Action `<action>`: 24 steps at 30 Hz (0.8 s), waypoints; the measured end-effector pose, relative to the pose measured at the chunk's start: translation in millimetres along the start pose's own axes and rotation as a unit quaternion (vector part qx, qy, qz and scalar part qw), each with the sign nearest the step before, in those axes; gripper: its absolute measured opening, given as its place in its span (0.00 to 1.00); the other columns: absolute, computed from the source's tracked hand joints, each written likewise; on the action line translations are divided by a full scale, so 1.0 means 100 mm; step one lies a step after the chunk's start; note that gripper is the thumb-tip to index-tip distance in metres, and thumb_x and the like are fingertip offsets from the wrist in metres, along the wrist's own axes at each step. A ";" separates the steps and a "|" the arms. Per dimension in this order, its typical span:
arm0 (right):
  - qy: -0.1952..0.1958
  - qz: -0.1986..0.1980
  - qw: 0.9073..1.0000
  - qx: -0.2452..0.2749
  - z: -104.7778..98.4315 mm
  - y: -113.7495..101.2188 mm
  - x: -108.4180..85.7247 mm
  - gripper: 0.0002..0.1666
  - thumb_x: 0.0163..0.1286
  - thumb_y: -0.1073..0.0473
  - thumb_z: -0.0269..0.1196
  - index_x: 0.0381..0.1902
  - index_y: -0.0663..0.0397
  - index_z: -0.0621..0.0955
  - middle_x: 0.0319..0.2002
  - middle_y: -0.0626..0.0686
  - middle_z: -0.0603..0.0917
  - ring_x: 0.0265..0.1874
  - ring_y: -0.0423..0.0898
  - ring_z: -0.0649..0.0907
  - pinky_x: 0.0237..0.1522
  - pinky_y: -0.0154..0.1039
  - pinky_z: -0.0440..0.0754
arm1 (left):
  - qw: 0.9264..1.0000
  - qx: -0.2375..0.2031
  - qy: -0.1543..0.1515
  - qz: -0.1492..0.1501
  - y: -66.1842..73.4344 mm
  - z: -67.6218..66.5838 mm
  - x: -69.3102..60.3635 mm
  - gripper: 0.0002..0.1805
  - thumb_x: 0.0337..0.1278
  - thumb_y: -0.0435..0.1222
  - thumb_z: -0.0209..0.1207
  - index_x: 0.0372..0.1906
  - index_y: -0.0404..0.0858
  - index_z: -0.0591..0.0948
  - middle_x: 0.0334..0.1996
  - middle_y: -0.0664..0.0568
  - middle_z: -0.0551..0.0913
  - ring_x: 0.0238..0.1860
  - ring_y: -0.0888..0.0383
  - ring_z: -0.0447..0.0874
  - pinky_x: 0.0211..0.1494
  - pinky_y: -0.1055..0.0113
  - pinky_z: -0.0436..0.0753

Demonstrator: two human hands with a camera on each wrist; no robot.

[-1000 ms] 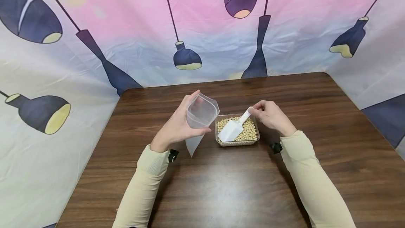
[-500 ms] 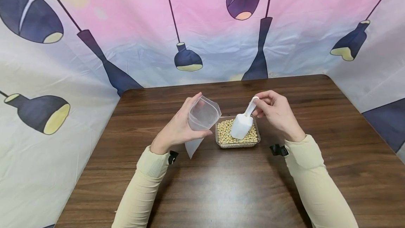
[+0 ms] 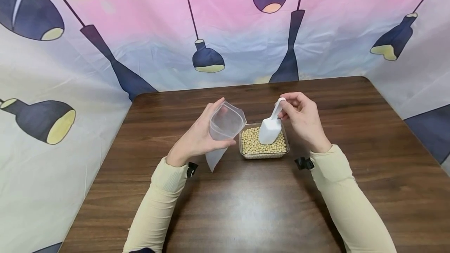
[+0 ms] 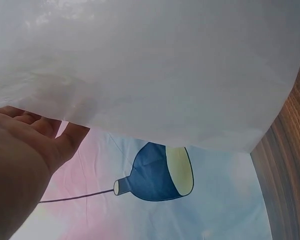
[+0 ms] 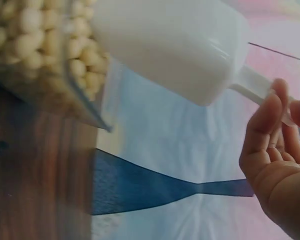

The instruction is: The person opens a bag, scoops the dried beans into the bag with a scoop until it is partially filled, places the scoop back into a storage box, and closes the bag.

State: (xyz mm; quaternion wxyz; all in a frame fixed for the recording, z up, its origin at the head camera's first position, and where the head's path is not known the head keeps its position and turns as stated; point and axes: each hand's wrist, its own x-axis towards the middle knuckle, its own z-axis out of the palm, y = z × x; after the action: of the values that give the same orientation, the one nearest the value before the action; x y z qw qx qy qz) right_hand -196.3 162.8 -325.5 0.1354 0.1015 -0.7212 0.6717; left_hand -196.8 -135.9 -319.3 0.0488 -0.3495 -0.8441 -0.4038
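My left hand (image 3: 197, 138) grips a translucent plastic bag (image 3: 227, 122), its mouth spread wide between thumb and fingers. In the left wrist view the bag (image 4: 180, 75) fills the upper part and hides most of the fingers. A white scoop (image 3: 270, 130) is pinched by its handle in my right hand (image 3: 305, 120), tilted steeply with its front end down at the beans. Those pale yellow beans (image 3: 251, 141), likely soybeans, fill a clear rectangular container (image 3: 263, 156) right of the bag. The right wrist view shows the scoop (image 5: 175, 50) from behind; its inside is hidden.
The dark wooden table (image 3: 246, 206) extends around the container on all sides. Behind it hangs a backdrop cloth (image 3: 158, 30) printed with lamps. A black strap (image 3: 191, 169) sits at the left wrist, another black strap (image 3: 304, 163) at the right.
My right hand has risen and swung the scoop from lying leftward across the beans to a steeper, tip-down tilt further right. The left hand and bag have stayed nearly in place.
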 end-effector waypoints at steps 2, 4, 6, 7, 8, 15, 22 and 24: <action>0.007 -0.014 1.000 0.022 0.00 0.02 0.02 0.13 0.71 0.66 0.59 0.50 0.70 0.76 0.30 0.51 0.84 0.23 0.40 0.82 0.27 0.30 0.80 | 1.000 0.002 0.001 0.002 0.00 -0.01 0.01 0.60 0.38 0.48 0.77 0.76 0.50 0.53 0.60 0.55 0.68 0.59 0.60 0.68 0.60 0.57 0.71; 0.008 -0.026 0.999 0.042 -0.01 0.04 0.03 0.12 0.71 0.67 0.59 0.50 0.66 0.77 0.33 0.50 0.85 0.22 0.40 0.81 0.26 0.31 0.80 | 1.000 0.003 0.001 0.000 0.00 -0.02 0.01 0.60 0.38 0.49 0.76 0.76 0.50 0.53 0.60 0.56 0.68 0.59 0.60 0.68 0.60 0.57 0.71; 0.000 -0.032 0.999 0.042 -0.03 0.04 0.03 0.11 0.72 0.67 0.57 0.50 0.63 0.78 0.34 0.51 0.85 0.22 0.41 0.81 0.25 0.32 0.80 | 1.000 0.004 0.001 -0.006 0.00 -0.02 0.01 0.60 0.39 0.49 0.76 0.76 0.51 0.52 0.60 0.56 0.68 0.59 0.61 0.68 0.60 0.57 0.71; -0.008 -0.034 0.999 0.035 -0.04 0.04 0.03 0.11 0.72 0.66 0.57 0.51 0.61 0.78 0.35 0.51 0.85 0.22 0.41 0.81 0.25 0.33 0.81 | 1.000 0.004 0.000 -0.009 0.00 -0.02 0.00 0.60 0.39 0.49 0.76 0.76 0.51 0.52 0.60 0.56 0.68 0.59 0.61 0.68 0.60 0.57 0.71; -0.019 -0.032 0.999 0.027 -0.05 0.03 0.03 0.12 0.73 0.66 0.56 0.52 0.60 0.78 0.36 0.52 0.85 0.23 0.42 0.81 0.26 0.33 0.81 | 1.000 0.003 -0.001 -0.011 0.00 -0.02 0.00 0.60 0.39 0.49 0.76 0.76 0.51 0.52 0.61 0.57 0.68 0.59 0.61 0.68 0.60 0.57 0.71; -0.062 0.014 0.996 -0.067 -0.07 -0.03 0.02 0.20 0.70 0.58 0.62 0.57 0.61 0.75 0.34 0.51 0.81 0.25 0.42 0.80 0.28 0.34 0.80 | 1.000 0.000 -0.003 -0.009 0.00 -0.02 0.01 0.60 0.39 0.49 0.76 0.77 0.50 0.52 0.60 0.56 0.68 0.60 0.61 0.68 0.60 0.57 0.71; -0.023 0.031 0.990 -0.134 -0.01 -0.03 -0.01 0.19 0.66 0.54 0.67 0.48 0.61 0.81 0.26 0.51 0.80 0.23 0.41 0.77 0.24 0.29 0.73 | 1.000 -0.003 -0.001 -0.009 0.00 -0.03 0.00 0.59 0.39 0.48 0.76 0.76 0.49 0.53 0.60 0.56 0.68 0.60 0.61 0.68 0.60 0.57 0.72; -0.019 0.024 0.988 -0.150 -0.01 -0.04 -0.01 0.18 0.67 0.54 0.65 0.49 0.60 0.82 0.25 0.53 0.79 0.22 0.41 0.76 0.23 0.29 0.72 | 1.000 -0.003 0.000 -0.009 0.00 -0.03 0.00 0.59 0.39 0.48 0.76 0.76 0.49 0.53 0.60 0.56 0.68 0.60 0.61 0.68 0.60 0.57 0.72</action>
State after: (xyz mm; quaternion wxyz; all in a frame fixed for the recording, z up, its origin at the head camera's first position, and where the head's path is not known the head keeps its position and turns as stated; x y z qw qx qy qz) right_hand -194.1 163.1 -321.6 0.1197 0.0755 -0.8183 0.5571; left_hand -197.8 -138.1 -317.4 0.0440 -0.3424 -0.8460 -0.4064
